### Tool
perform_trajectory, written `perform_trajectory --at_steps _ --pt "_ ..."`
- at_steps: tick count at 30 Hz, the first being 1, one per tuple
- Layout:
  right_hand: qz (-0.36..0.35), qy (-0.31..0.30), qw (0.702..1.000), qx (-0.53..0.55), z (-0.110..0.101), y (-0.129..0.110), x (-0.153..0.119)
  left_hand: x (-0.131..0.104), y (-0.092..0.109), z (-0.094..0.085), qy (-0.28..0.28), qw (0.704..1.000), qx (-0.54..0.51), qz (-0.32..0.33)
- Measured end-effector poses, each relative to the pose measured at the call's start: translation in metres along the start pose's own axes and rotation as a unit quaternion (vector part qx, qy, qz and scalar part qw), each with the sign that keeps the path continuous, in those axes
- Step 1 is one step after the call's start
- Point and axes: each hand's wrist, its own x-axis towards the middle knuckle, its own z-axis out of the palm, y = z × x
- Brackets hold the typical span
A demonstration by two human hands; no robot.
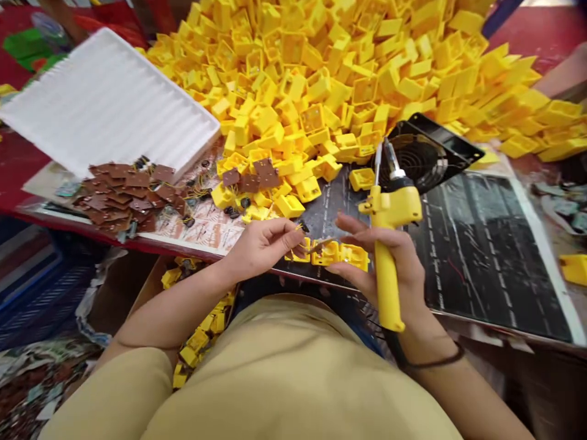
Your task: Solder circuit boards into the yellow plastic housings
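My left hand [263, 244] is closed in a pinch on thin yellow wires with a small black part [303, 227] at their end. Just right of its fingertips, small open yellow plastic housings [353, 256] stand in a row at the table's front edge. A small brown circuit board [321, 244] lies tilted over them. My right hand [406, 269] grips a yellow soldering gun [389, 263] by its handle, the metal tip pointing up and away from me. Its thumb and forefinger reach out toward the row of housings; whether they touch the board I cannot tell.
A large heap of yellow housings [330, 79] covers the back. Brown circuit boards [126, 192] are piled at left by a white foam tray [119, 91]. A black fan [431, 153] stands behind the soldering gun. A dark mat [490, 244] lies at right.
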Motion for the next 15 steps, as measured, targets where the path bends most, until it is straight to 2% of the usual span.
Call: perform_trajectory --at_steps 3,6,9,12,14,15 --pt "0.009 -0.007 1.0 -0.012 0.0 0.004 -0.004 -0.005 -0.009 0.019 0.012 0.994 0.074 0.084" --pt "-0.034 0.022 0.998 -0.041 -0.004 0.007 -0.013 -0.018 -0.02 0.03 0.082 0.983 0.082 0.14" --pt "-0.114 0.023 0.991 -0.072 -0.016 0.01 -0.02 -0.035 -0.027 0.027 0.12 0.976 0.092 0.155" --pt "-0.174 -0.033 0.978 -0.107 -0.031 0.013 -0.024 -0.043 -0.02 0.017 0.169 0.96 0.166 0.15" --pt "-0.195 -0.082 0.969 -0.126 -0.036 0.012 -0.023 -0.041 -0.01 0.016 0.152 0.953 0.218 0.143" --pt "-0.201 -0.105 0.965 -0.132 -0.038 0.01 -0.022 -0.037 -0.005 0.018 0.108 0.96 0.227 0.125"
